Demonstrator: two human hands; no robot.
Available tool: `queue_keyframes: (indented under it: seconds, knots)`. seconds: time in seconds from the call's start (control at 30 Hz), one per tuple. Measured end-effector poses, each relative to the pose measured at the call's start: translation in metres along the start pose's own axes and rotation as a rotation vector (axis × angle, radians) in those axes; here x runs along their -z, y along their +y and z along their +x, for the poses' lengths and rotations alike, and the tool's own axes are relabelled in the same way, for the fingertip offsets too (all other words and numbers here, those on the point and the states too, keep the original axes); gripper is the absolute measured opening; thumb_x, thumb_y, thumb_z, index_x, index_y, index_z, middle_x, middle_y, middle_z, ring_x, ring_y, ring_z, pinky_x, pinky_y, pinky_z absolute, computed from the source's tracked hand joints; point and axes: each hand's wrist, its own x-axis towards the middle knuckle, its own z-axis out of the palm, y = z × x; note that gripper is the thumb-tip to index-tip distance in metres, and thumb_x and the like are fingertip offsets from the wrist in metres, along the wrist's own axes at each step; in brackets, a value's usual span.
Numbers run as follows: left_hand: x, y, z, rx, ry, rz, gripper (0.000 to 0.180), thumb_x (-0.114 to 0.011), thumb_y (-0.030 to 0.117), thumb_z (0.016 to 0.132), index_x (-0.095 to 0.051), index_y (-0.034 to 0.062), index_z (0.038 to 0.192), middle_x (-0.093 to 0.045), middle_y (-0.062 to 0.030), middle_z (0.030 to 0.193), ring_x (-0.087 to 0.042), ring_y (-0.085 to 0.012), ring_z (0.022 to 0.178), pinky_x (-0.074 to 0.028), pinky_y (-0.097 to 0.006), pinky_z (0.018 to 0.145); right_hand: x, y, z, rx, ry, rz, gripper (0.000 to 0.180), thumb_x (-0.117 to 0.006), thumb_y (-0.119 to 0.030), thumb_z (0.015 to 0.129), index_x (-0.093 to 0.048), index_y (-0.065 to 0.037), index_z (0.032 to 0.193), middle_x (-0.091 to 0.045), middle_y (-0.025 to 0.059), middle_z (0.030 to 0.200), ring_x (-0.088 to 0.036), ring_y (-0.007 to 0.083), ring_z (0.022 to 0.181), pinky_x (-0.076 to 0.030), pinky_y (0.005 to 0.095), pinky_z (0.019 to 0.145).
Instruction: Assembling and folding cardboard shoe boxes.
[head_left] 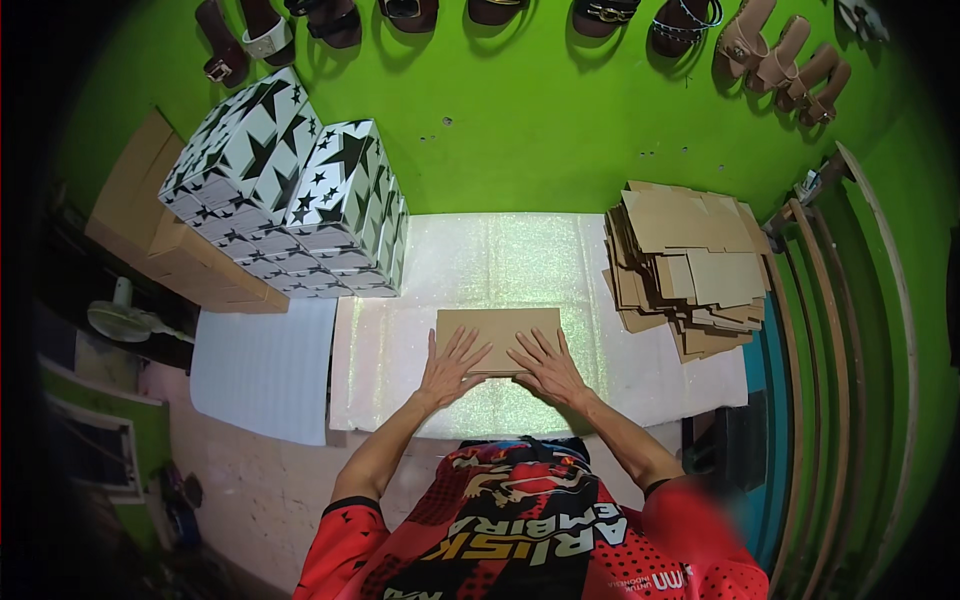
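A plain brown cardboard box [500,325], closed and low, lies on the shiny pale table cover [480,260] right in front of me. My left hand [453,366] rests flat on its left part, fingers spread and pointing away from me. On the right part lies my right hand [549,367], likewise flat with its fingers apart. Both palms reach over the near edge, and neither hand grips anything. The underside of the box is hidden.
White boxes with black stars [290,200] are stacked at the back left, beside a large brown carton [190,250]. Flat cardboard pieces [690,260] form an uneven pile at the right. Sandals [500,10] hang on the green wall. A fan [125,315] stands far left.
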Motion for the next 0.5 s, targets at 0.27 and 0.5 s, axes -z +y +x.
queue_keyframes:
  seconds: [0.27,0.5]
  knots:
    - [0.01,-0.014,0.0,-0.161,-0.086,0.04,0.06,-0.051,0.05,0.106,-0.033,0.0451,0.163,-0.018,-0.0062,0.176,-0.012,-0.0365,0.162,-0.003,-0.078,0.12,0.023,0.015,0.02,-0.139,0.009,0.132,0.079,-0.052,-0.073,0.096,-0.056,-0.017,0.153,-0.032,0.0164,0.17,-0.022,0.0405,0.159,-0.01,0.0607,0.129]
    - [0.009,-0.032,0.006,-0.067,-0.056,0.172,0.057,-0.051,0.036,0.108,-0.036,0.0453,0.162,-0.021,-0.0067,0.176,-0.014,-0.0337,0.163,-0.002,-0.081,0.118,0.039,0.023,0.018,-0.251,-0.018,0.079,0.083,-0.052,-0.072,0.097,-0.052,-0.012,0.155,-0.038,0.0188,0.167,-0.037,0.0424,0.15,-0.022,0.0588,0.126]
